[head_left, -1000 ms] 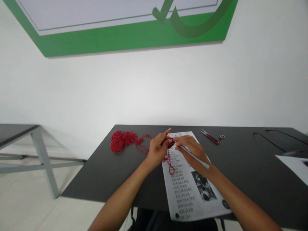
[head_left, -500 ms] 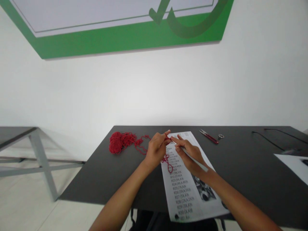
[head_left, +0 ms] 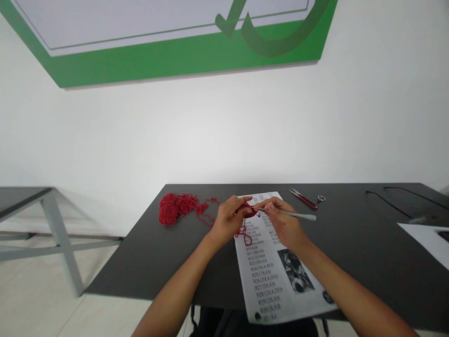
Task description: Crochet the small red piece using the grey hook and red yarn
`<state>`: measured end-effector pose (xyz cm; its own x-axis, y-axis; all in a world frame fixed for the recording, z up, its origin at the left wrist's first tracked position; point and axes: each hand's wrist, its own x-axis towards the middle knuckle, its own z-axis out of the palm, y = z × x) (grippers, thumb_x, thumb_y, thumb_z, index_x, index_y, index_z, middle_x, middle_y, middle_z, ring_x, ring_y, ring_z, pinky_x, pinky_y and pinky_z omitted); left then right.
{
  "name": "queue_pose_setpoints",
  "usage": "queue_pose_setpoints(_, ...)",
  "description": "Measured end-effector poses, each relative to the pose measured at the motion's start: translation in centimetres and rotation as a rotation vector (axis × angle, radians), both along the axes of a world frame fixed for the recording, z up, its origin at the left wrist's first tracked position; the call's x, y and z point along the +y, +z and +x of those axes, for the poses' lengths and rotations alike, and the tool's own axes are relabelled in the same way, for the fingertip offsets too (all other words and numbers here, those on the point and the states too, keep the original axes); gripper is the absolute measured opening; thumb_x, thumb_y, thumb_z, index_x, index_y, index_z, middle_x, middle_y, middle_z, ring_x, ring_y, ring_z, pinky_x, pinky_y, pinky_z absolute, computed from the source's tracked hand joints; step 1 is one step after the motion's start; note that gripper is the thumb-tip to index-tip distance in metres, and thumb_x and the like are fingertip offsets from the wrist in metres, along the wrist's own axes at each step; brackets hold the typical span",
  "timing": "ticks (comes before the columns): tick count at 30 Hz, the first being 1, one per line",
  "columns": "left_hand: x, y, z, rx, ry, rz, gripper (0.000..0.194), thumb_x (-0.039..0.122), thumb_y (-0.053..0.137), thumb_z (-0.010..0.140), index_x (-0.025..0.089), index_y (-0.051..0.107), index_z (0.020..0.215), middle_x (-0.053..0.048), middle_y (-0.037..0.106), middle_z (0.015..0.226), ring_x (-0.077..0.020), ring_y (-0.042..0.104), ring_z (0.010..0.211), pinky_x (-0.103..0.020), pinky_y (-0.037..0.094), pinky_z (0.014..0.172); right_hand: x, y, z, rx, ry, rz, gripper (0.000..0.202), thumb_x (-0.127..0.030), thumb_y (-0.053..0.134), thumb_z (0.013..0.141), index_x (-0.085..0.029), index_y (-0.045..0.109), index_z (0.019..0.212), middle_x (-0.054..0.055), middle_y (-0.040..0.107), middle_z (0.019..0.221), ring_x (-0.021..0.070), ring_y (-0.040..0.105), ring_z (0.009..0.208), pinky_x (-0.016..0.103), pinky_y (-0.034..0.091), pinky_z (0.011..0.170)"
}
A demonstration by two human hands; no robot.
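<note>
A small piece of red crochet work (head_left: 250, 211) is pinched in my left hand (head_left: 228, 216), with yarn running over the fingers. My right hand (head_left: 285, 224) grips a crochet hook (head_left: 298, 215) with a pale grey handle; its tip meets the red work, the exact stitch too small to make out. A loose loop of red yarn (head_left: 247, 241) hangs below my left hand over a printed sheet (head_left: 256, 290). From the left hand the strand leads back to a ball of red yarn (head_left: 169, 209) on the table's left side.
Red-handled thread snips (head_left: 304, 199) and a small metal ring (head_left: 321, 198) lie at the back right of the dark table (head_left: 147, 262). Farther right are eyeglasses (head_left: 389, 203) and another sheet (head_left: 426, 241). A second table (head_left: 24, 199) stands at the left.
My right hand has turned the hook from a steep slant to nearly level, its handle end now pointing right. More of the red work shows between my hands.
</note>
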<state>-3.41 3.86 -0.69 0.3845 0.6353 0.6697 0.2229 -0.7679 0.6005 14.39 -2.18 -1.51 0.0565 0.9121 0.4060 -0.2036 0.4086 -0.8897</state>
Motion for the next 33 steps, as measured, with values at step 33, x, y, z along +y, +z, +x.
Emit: queue_pose_setpoints(33,-2.5,-0.1,1.3,-0.559,-0.460,-0.898,0.061,0.050,0.088,0.070,0.015,0.075,0.118,-0.010,0.077,0.093,-0.0168,0.070,0.076,-0.028,0.054,0.074,-0.8,0.9,0.2,-0.285,-0.180,0.302,0.019,-0.043,0.069,0.092,-0.025,0.074,0.088,0.005,0.074,0.091,0.0212,0.071,0.084,0.034,0.059,0.074)
